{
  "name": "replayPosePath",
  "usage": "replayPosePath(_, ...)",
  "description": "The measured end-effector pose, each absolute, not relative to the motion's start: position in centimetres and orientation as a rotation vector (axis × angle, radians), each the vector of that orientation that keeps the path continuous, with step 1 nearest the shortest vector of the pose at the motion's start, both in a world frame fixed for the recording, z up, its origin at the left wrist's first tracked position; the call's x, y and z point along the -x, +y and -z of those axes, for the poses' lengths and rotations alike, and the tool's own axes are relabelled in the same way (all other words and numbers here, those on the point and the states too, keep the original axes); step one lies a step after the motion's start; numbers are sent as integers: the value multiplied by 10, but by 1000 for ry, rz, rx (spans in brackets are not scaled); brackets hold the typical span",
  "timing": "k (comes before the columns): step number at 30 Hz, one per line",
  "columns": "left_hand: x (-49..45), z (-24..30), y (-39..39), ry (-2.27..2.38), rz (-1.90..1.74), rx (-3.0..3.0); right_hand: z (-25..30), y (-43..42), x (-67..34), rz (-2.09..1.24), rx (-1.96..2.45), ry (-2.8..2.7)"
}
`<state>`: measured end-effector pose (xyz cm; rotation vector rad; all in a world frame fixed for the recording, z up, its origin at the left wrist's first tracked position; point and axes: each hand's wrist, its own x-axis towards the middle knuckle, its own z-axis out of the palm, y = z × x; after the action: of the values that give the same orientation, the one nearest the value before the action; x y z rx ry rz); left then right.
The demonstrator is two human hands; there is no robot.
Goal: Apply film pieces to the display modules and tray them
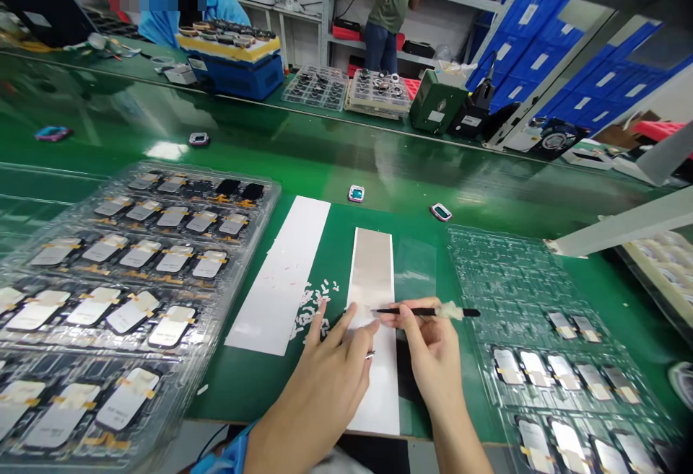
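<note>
My right hand (436, 358) grips slim black tweezers (416, 311) with pale wrapping near the rear end. Their tip points left, over a white strip sheet (373, 402) whose far part is covered by a grey-beige section (373, 257). Across the left edge of that sheet lies my left hand (330, 373), fingers spread, with fingertips close to the tweezer tip; a ring shows on one finger. Small white paper bits (306, 308) are scattered beside its fingers. Farther left is another long white sheet (281, 272) with a few tiny reddish marks.
A clear tray (265, 207) of screen-like parts fills the left side; another clear tray (465, 265), partly filled, sits right. Small watch-like cases (356, 193) lie on the green belt (303, 156) beyond. A blue box (238, 77) stands behind, near a person in blue (227, 9).
</note>
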<state>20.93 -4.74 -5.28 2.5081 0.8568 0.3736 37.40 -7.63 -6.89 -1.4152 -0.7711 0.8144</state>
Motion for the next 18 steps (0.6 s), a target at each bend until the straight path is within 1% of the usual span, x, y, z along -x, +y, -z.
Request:
replayPosePath(6,-210,51,-50,854,-298,-2552,70,-72,-376,-915,1407,-754)
replayPosePath(12,-213,47,-40,755,-212,-2586,69,-64,-372,-937,1409,-775)
replayPosePath(18,-215,54,-35,808,-261,-2539,66,-70,-374,-905,1427,-806)
